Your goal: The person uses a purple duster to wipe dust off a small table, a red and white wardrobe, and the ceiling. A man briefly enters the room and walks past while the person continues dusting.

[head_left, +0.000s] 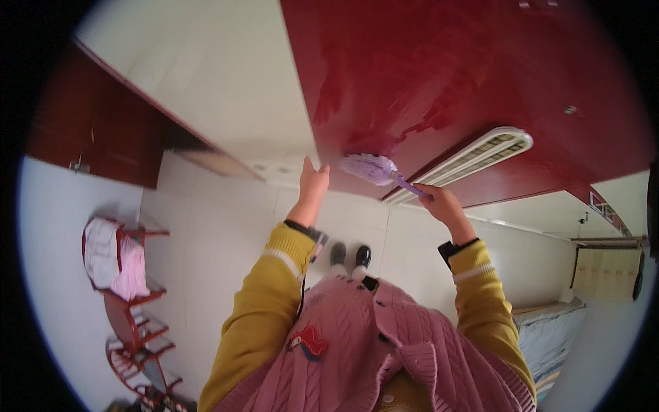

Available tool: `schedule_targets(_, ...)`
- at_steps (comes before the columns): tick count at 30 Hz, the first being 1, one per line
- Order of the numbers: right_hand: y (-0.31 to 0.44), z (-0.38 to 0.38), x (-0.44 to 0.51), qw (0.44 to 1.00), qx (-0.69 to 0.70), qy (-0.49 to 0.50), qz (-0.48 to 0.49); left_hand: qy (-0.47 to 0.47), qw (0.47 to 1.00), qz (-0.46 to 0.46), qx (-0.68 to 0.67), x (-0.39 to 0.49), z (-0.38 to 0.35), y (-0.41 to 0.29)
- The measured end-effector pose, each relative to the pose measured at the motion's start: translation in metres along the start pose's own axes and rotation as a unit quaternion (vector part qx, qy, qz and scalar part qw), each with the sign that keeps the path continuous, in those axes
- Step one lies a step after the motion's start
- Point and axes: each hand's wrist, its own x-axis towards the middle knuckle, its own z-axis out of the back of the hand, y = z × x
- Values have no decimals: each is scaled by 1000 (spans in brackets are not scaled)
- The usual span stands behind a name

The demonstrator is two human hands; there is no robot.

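Note:
My right hand [444,205] grips the thin purple handle of a fluffy lilac duster [371,169]. The duster's head lies against a glossy red cabinet panel [463,67], just below a dark, wet-looking smear. My left hand [313,186] is raised beside the panel's left edge, where red meets a cream surface [216,77]. Its finger and thumb are apart and I see nothing held in it; whether it touches the edge I cannot tell. A long pale vent-like insert [473,157] with a slatted centre is set in the red panel, above my right hand.
Dark red wooden chairs [123,309] stand at left, one holding white and pink cloth [131,273]. A brown cabinet door [98,118] is at upper left. My feet in dark shoes [363,255] rest on pale floor tiles [231,232]. A covered bed [551,329] lies at right.

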Motion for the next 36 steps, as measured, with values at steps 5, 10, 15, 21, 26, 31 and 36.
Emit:
schedule_targets(5, 42, 130, -70, 982, 135, -116, 64, -22, 899, -415, -139, -78, -22, -124)
schedule_targets(10, 74, 204, -121, 894, 351, -218, 171, -86, 752, -653, -18, -146, 17, -264)
schedule_targets(15, 104, 272, -160, 790, 524, -263, 180, -199, 657, -725, 48, -175, 51, -361)
schedule_targets(21, 127, 348, -199, 710, 499, -446, 220, -313, 598, -732, 92, -168, 112, -427)
schedule_targets(26, 154, 419, -205, 644, 481, -535, 261, -380, 600, -698, 92, -152, 156, -471)
schedule_targets(31, 236, 462, -166, 562, 530, -550, 318, -339, 688, -639, 63, -151, 173, -493)
schedule_targets(36, 323, 428, -128, 713, 244, -555, 352, -283, 713, -641, -19, -157, 170, -494)
